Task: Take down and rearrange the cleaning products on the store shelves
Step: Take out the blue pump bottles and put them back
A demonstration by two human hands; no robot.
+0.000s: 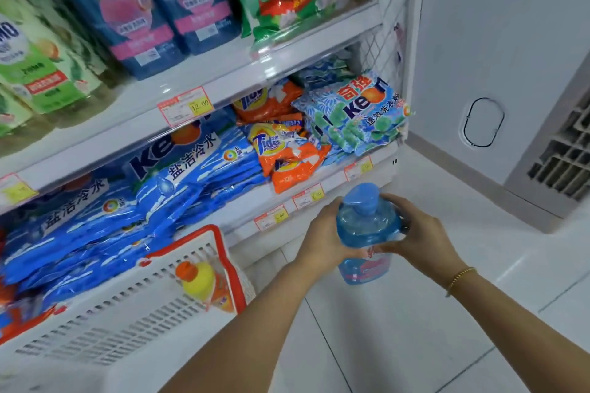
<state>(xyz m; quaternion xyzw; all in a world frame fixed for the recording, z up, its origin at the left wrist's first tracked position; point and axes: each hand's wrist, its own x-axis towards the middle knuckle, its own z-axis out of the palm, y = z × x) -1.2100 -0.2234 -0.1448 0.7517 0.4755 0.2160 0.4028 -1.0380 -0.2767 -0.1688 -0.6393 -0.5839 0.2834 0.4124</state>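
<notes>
Left hand and right hand both gripped blue bottle from either side, likely sharing its weight. Held near lower shelf's right front corner, probably for placing

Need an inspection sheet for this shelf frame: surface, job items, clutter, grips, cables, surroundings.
surface: white store shelves, price tags on the edges.
job's things: blue pump bottle held over the floor; Tide bags and Keon bags piled on the lower shelf.
clutter: white basket with red rim, holding a yellow bottle.
grips: left hand and right hand both hold the bottle.
cables: thin dark loop on the wall, cannot tell what.
surroundings: white tiled floor, grey vented unit at right.
</notes>
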